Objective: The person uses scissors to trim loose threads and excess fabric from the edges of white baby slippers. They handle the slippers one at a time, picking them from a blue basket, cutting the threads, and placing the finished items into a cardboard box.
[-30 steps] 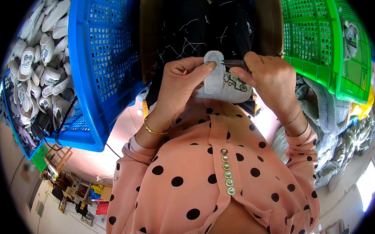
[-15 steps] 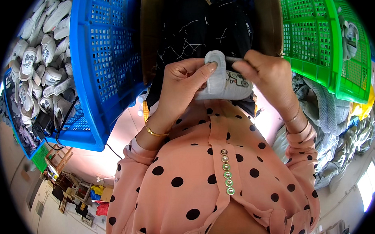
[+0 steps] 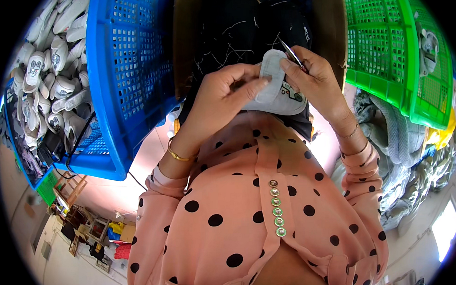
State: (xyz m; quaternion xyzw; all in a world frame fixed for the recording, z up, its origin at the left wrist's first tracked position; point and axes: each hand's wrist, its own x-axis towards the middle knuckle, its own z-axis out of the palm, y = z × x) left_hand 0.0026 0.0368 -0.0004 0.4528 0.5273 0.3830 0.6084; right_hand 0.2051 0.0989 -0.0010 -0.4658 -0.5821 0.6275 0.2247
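Over my lap, a small white cloth shoe [image 3: 278, 104] with a printed picture on its side lies between my hands. Its pale strap flap [image 3: 272, 68] stands up from the shoe. My left hand [image 3: 224, 92] has curled fingers, with the thumb tip against the flap's left edge; its other fingertips are partly hidden. In my right hand [image 3: 318, 78] are small scissors [image 3: 291, 53], a pointed metal blade angled up and left past the flap; their handle is mostly covered by the fingers. The right thumb presses on the flap's right edge.
A blue plastic crate [image 3: 133, 64] stands close on my left, with a heap of similar white shoes [image 3: 54, 81] beyond it. On my right is a green crate [image 3: 379, 52] holding a shoe [image 3: 428, 49]. Grey cloth [image 3: 396, 133] lies below that crate. Loose threads [image 3: 235, 29] cling to my dark trousers.
My right hand has moved up and in to the flap, and the scissors' blade has come into clear view. The flap has shifted up and right; my left thumb has slid to its edge.
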